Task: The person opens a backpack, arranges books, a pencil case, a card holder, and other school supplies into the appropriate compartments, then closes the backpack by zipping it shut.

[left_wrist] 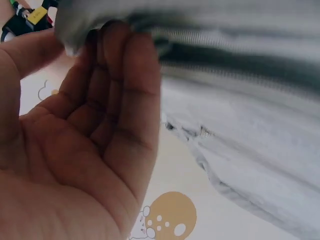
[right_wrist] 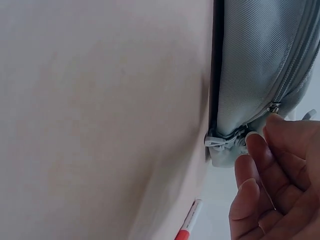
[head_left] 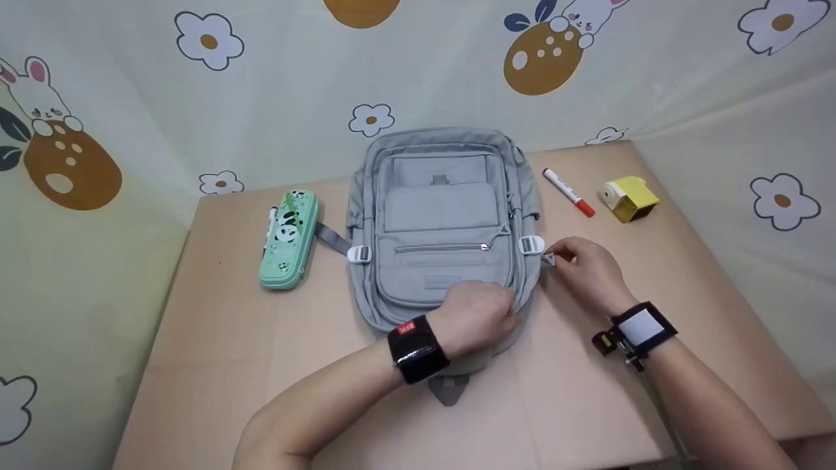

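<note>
A grey backpack lies front side up on the table. My left hand grips the lower right edge of its front. In the left wrist view, the curled fingers and thumb of the left hand hold the fabric beside a parted zipper with a dark gap. My right hand is at the bag's right side, below a white strap buckle. In the right wrist view, the fingertips of the right hand pinch at a zipper pull, mostly hidden by them.
Left of the bag lies a green panda pencil case with a white marker along its side. A red-capped marker and a small yellow box-shaped object lie at the back right. A patterned curtain hangs behind the table.
</note>
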